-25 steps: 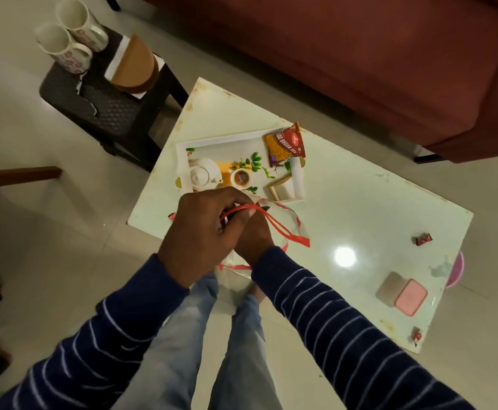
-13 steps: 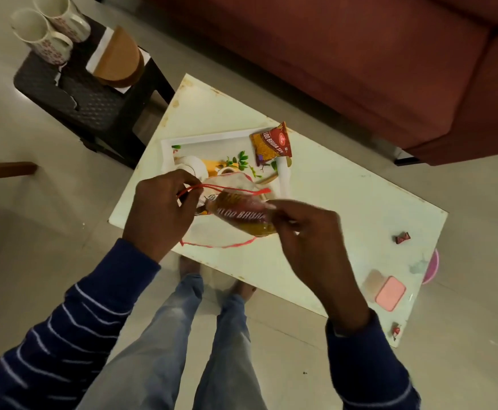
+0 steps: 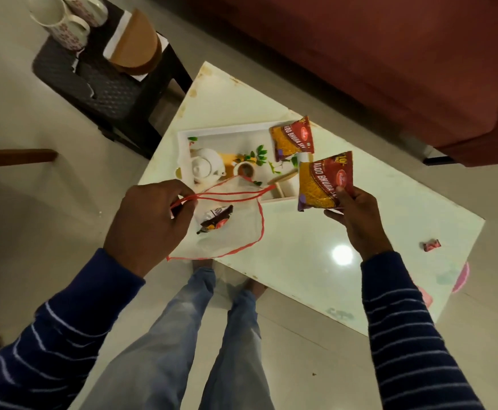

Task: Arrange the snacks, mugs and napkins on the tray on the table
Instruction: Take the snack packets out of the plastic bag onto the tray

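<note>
My left hand (image 3: 150,223) grips the red handles of a see-through bag (image 3: 236,232) held over the table's near edge; a small dark wrapped snack (image 3: 216,221) lies inside it. My right hand (image 3: 354,214) pinches a red and yellow snack packet (image 3: 321,182) by its lower corner, just right of the white tray (image 3: 221,132). A second, matching snack packet (image 3: 292,137) lies on the tray's far right corner. The tray bottom bears a printed teapot and cup picture. Two white patterned mugs (image 3: 67,19) stand on a dark stool at the far left.
The white table (image 3: 316,247) has a small red candy (image 3: 431,245) on its right side. The dark stool (image 3: 102,81) also carries white napkins (image 3: 117,34) under a brown wooden piece (image 3: 138,45). A maroon sofa (image 3: 390,54) lies beyond the table. My legs stand at the table's near edge.
My right hand drew the snack packet out of the bag and carried it right, next to the tray. My left hand kept hold of the bag handles.
</note>
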### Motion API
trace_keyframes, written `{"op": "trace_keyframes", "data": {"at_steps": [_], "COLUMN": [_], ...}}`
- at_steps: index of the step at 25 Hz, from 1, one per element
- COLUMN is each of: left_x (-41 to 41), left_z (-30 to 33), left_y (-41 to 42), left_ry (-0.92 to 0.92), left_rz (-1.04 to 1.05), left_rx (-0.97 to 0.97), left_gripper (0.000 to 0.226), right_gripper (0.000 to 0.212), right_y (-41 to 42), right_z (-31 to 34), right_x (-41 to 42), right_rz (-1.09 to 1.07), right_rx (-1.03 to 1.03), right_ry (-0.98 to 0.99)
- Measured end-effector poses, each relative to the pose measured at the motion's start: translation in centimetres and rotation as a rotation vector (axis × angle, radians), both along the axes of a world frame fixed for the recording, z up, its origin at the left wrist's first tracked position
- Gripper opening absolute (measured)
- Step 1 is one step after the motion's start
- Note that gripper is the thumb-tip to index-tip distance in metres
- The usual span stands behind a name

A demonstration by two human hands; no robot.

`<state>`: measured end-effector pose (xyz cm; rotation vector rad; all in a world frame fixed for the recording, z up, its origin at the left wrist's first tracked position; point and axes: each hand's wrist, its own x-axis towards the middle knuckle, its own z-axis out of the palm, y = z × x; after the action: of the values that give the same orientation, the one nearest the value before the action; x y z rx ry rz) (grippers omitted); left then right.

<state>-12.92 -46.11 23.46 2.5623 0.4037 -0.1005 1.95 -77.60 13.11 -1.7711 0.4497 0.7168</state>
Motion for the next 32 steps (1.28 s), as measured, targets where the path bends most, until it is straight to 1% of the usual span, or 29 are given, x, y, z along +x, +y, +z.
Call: {"op": "trace_keyframes", "data": {"at_steps": [2,5,7,9,11,14,15,16,17,18,19,20,21,22,23,24,25,27,29,30,31,32], "left_x": [0.1,0.2,0.1,-0.2,-0.4,-0.4,-0.3,-0.3,-0.1,0.0,0.2,0.3,0.4,0.5,0.4,0.4,0.4,0.2,-0.1,-0.3,-0.4,-0.5], "left_z": [0.0,-0.2,-0.9,-1.9,-2.8,-3.1,-3.1,-2.9,-2.7,-2.5,-2.2,-2.0,-1.8,-1.6,-1.5,-1.4,-1.3,-1.0,-0.8,-0.6,-0.5,-0.4], "left_y": [0.7,0.5,0.3,0.2,0.1,-0.2,-0.4,-0.5,-0.8,-1.0,-1.2,-1.4,-1.5,-1.8,-2.1,-2.4,-2.9,-3.9,-4.9,-5.5,-6.0,-6.5], "left_ry": [0.007,0.022,0.037,0.061,0.072,0.058,0.054,0.05,0.047,0.043,0.037,0.03,0.021,0.012,0.005,-0.002,-0.01,-0.015,0.011,0.024,0.03,0.029], "left_rz": [0.0,-0.018,-0.007,0.022,0.055,0.053,0.044,0.036,0.033,0.036,0.041,0.045,0.049,0.046,0.037,0.02,-0.001,-0.048,-0.101,-0.118,-0.123,-0.112], "left_rx": [0.011,-0.005,-0.025,-0.037,-0.056,-0.07,-0.073,-0.075,-0.077,-0.085,-0.099,-0.113,-0.123,-0.124,-0.117,-0.111,-0.112,-0.131,-0.141,-0.143,-0.149,-0.16], "left_gripper": [0.01,0.015,0.015,0.015,0.016,0.016,0.016,0.017,0.02,0.025,0.032,0.037,0.039,0.037,0.033,0.026,0.02,0.015,0.014,0.014,0.014,0.014], "right_gripper": [0.033,0.029,0.031,0.024,0.018,0.017,0.021,0.029,0.039,0.045,0.045,0.039,0.032,0.024,0.017,0.012,0.012,0.02,0.024,0.024,0.024,0.025], "right_y": [0.3,0.7,1.0,1.2,1.3,1.6,1.7,1.8,2.1,2.4,2.9,3.5,4.1,4.6,5.1,5.8,6.6,8.3,9.8,10.1,10.3,10.3], "right_z": [-3.7,-8.7,-11.8,-14.5,-16.4,-17.3,-17.0,-16.4,-15.3,-13.7,-11.5,-9.0,-6.2,-2.9,0.4,3.4,5.9,8.9,8.6,8.0,7.2,6.6], "right_x": [0.8,2.2,3.3,4.2,5.2,5.5,5.1,4.6,4.0,3.3,2.5,1.5,0.2,-1.3,-2.9,-4.7,-6.4,-8.8,-9.6,-9.4,-9.2,-9.0], "right_rz": [0.018,-0.003,0.004,-0.005,-0.027,-0.088,-0.085,-0.055,-0.02,-0.016,-0.047,-0.086,-0.12,-0.142,-0.116,-0.04,0.071,0.374,0.654,0.771,0.862,0.917], "right_rx": [-0.031,-0.055,-0.062,-0.049,-0.023,0.003,-0.031,-0.132,-0.288,-0.429,-0.475,-0.422,-0.307,-0.165,-0.036,0.076,0.148,0.155,0.012,-0.131,-0.268,-0.344], "right_ry": [0.071,0.142,0.17,0.199,0.225,0.23,0.198,0.144,0.057,-0.074,-0.214,-0.335,-0.413,-0.452,-0.481,-0.512,-0.54,-0.526,-0.441,-0.414,-0.415,-0.435]}}
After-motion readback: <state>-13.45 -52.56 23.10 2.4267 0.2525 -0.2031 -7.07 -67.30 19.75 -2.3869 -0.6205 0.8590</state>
